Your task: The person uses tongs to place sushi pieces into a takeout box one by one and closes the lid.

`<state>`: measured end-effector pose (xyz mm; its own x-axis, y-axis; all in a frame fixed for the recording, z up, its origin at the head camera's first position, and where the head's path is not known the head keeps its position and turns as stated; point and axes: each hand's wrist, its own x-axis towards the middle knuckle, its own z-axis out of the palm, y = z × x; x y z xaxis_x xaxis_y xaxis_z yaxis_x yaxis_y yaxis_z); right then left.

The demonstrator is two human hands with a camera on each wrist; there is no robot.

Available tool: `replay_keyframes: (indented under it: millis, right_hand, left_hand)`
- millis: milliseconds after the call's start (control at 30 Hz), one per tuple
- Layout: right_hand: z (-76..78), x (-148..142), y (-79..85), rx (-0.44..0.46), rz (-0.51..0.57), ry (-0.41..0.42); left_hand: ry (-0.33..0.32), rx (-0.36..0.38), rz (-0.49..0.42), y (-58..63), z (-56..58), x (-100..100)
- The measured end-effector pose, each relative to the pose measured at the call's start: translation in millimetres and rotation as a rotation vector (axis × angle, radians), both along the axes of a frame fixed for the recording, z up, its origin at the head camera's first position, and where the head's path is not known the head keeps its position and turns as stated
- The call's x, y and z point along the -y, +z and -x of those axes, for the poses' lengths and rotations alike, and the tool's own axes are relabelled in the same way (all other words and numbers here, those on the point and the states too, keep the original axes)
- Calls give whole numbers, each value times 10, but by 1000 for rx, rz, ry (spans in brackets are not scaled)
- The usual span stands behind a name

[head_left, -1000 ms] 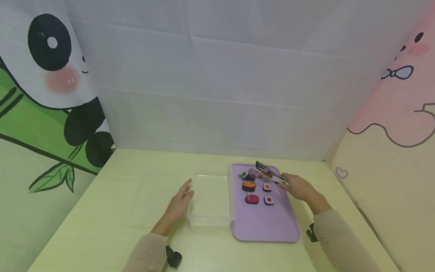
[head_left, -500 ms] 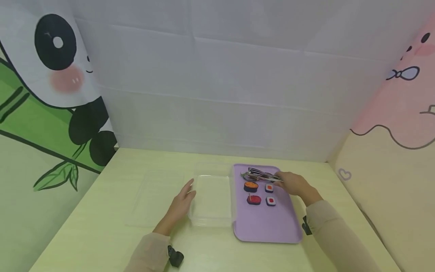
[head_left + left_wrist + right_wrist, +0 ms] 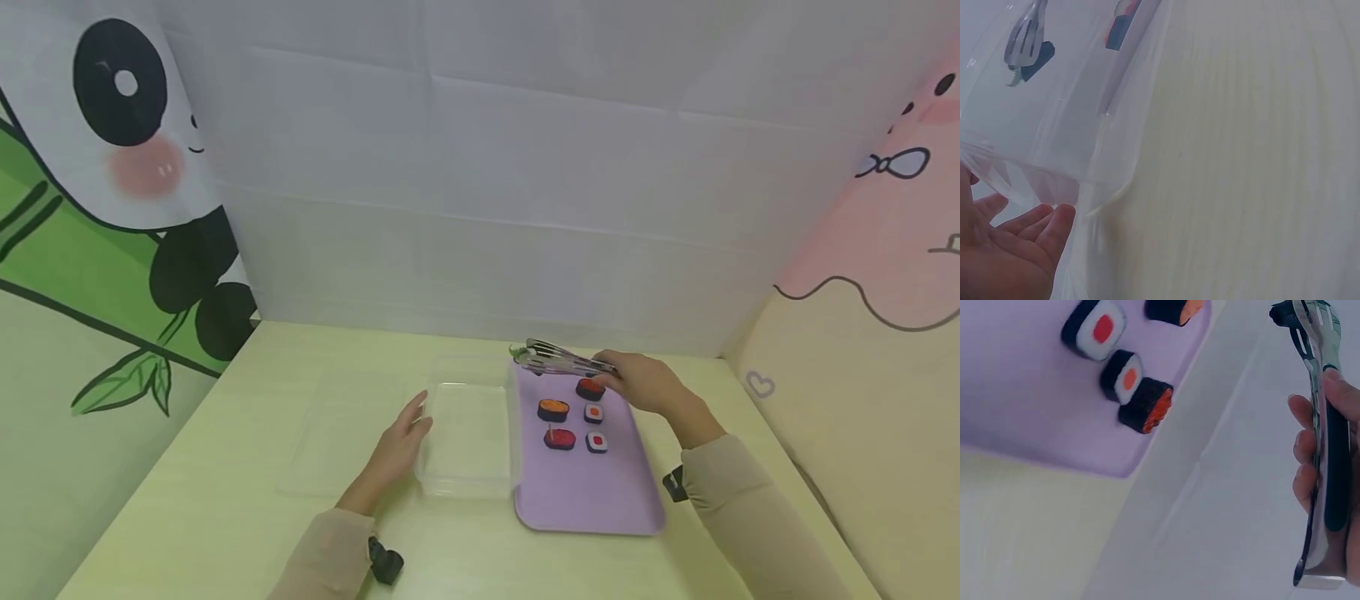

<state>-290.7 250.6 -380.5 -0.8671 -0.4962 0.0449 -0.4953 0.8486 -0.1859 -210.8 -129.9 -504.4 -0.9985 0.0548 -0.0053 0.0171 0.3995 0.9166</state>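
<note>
My right hand [image 3: 647,386] grips metal serving tongs [image 3: 562,360] above the far end of the purple tray [image 3: 588,504]. Their slotted tips pinch a dark toy sushi roll [image 3: 1039,61] with a green garnish, seen through clear plastic in the left wrist view. To the left of the tray stands a clear plastic box [image 3: 470,433]. My left hand [image 3: 395,447] rests at the box's left side with its fingers loosely extended; in the left wrist view the fingertips [image 3: 1063,215] are against the box's wall.
Several toy sushi pieces lie on the tray, among them an orange-topped piece [image 3: 553,409], a red-topped one [image 3: 559,438] and a small white roll [image 3: 596,442]. A clear flat lid [image 3: 341,433] lies left of the box. A white backdrop [image 3: 480,208] rises behind the table.
The tongs went down onto the sushi roll at the tray's far end, closed on it and lifted it up and leftward. A red-topped piece behind is now uncovered. My left hand stayed put.
</note>
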Motion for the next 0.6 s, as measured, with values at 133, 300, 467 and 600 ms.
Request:
replay_keyframes:
  millis: [133, 300, 467, 600]
  right_hand:
    - [-28, 254, 92, -2, -2, 43]
    - [-9, 591, 72, -10, -62, 118]
    - [28, 873, -18, 25, -107, 163]
    - [65, 1023, -95, 49, -141, 172]
  left_hand:
    - [10, 2, -3, 14, 0, 6]
    - [19, 9, -10, 14, 11, -1]
    - [43, 15, -2, 12, 24, -20]
    - [55, 22, 8, 21, 15, -32]
